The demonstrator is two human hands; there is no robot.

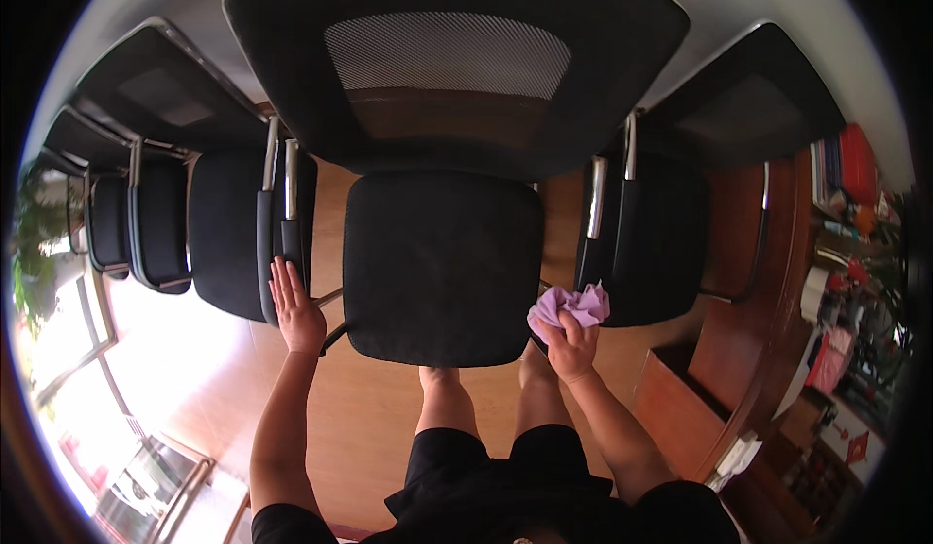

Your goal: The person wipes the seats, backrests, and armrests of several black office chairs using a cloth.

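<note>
Lilac cloth [573, 303], bunched and creased, in the right hand [571, 350], at the front end of the right armrest [587, 255] of the middle chair [442, 267]; whether it presses on the pad or only overlaps it from this angle, cannot tell. Right fingers curled about the cloth, grip narrow. Left hand [299, 323] bare, holding nothing, fingers straight and close together, lying along the front of the left armrest [289, 235]; firm contact not certain. Step in hand reads as wiping down the chair, right armrest in particular, left hand perhaps steadying the frame. My judgement: a further stroke calls for the cloth spread flatter under the fingers and drawn along the pad, left hand light so the chair does not shift. Seat lies ahead of the 2 knees, dark and matt. Containers: wooden box [675, 413] low on the right, perhaps a drawer, open at the top, interior in deep shadow, contents not readable. Beyond it, toward the right rim, a crowded store of small goods, a red item [858, 163] and a pink item [831, 359] among them, too bent by the lens to name; whether any sit inside containers, cannot tell
</note>
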